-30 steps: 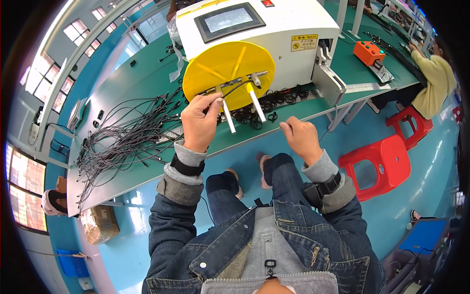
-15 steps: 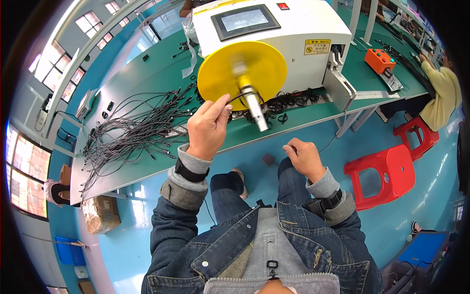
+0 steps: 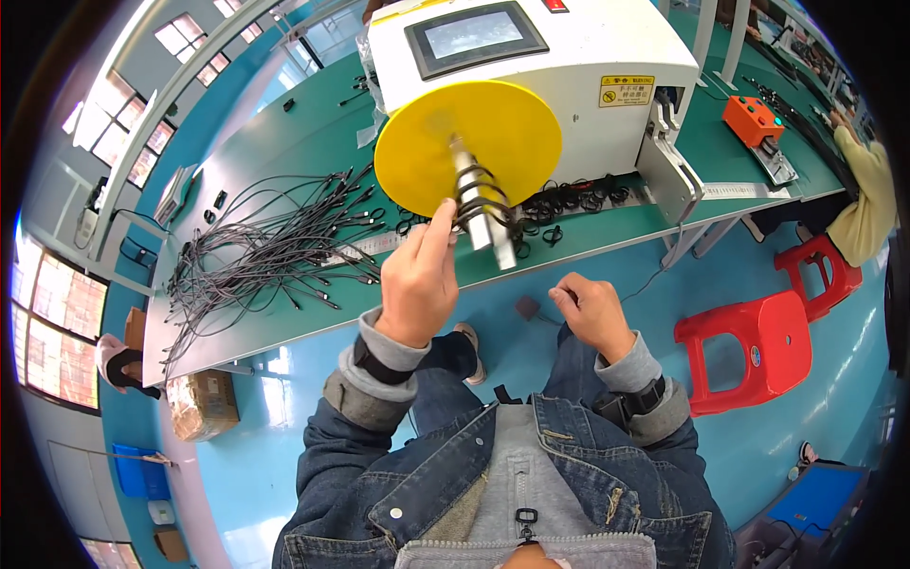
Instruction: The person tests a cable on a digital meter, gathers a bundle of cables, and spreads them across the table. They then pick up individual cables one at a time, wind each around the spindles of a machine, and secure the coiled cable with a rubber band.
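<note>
Black cable [image 3: 479, 204] now coils on the spindle before the yellow disc [image 3: 502, 133]. Left hand [image 3: 417, 280] pinches the cable beside it. Right hand [image 3: 590, 313], loosely clenched, has dropped below the bench edge.

Black cable [image 3: 479, 194] now coils the spindle [image 3: 474, 199]; right hand [image 3: 590, 313] lowered.

Bare green bench [image 3: 284, 152] left of the yellow winding disc [image 3: 493, 128], loose black cables [image 3: 275, 251] strewn over its front half, white machine [image 3: 559, 66] walling the right, coiled spindle [image 3: 482, 204] jutting toward the left hand [image 3: 417, 284]
</note>
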The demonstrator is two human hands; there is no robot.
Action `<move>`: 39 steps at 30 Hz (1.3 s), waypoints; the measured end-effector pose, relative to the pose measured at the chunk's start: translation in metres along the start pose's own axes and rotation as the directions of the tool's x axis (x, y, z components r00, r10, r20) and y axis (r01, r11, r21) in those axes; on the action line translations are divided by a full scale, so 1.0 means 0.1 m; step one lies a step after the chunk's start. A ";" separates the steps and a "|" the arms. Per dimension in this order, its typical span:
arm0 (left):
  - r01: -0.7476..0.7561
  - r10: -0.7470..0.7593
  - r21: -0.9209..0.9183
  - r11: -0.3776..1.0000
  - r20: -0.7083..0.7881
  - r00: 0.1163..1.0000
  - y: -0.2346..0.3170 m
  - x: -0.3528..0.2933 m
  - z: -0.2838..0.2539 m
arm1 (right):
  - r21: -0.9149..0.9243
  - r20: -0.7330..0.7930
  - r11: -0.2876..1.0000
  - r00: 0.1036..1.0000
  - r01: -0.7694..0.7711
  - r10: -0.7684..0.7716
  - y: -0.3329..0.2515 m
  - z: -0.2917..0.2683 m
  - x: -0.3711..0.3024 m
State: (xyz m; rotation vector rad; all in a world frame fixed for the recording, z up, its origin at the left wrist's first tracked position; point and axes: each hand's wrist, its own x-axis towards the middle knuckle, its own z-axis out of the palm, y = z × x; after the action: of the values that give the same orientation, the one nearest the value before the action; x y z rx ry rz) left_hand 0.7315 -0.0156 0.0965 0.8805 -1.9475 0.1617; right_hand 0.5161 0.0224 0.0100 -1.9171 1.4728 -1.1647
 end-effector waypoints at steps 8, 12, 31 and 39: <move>-0.162 0.097 0.289 0.944 0.226 0.969 0.33 0.40 -0.02 | 0.126 -0.241 0.966 0.952 0.224 -0.189 -0.53 -0.14 0.40; -0.175 0.111 0.302 0.937 0.218 0.970 0.42 0.39 -0.02 | 0.151 -0.200 0.970 0.967 0.189 -0.158 -0.56 -0.09 0.56; 0.041 -0.030 -0.028 0.999 0.306 0.952 0.13 0.33 -0.01 | 0.414 -0.107 0.848 0.943 0.331 -0.316 -0.40 0.04 0.91; 0.001 -0.014 0.038 0.999 0.326 0.945 0.25 0.31 0.00 | 0.212 -0.344 0.932 0.915 0.295 -0.211 -0.66 0.25 0.58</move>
State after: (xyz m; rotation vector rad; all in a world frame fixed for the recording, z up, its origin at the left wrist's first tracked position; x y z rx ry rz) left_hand 0.7068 -0.0134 0.1272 0.9884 -2.2534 0.0491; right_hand 0.5773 -0.0134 0.0671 -1.8380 1.1603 -1.7624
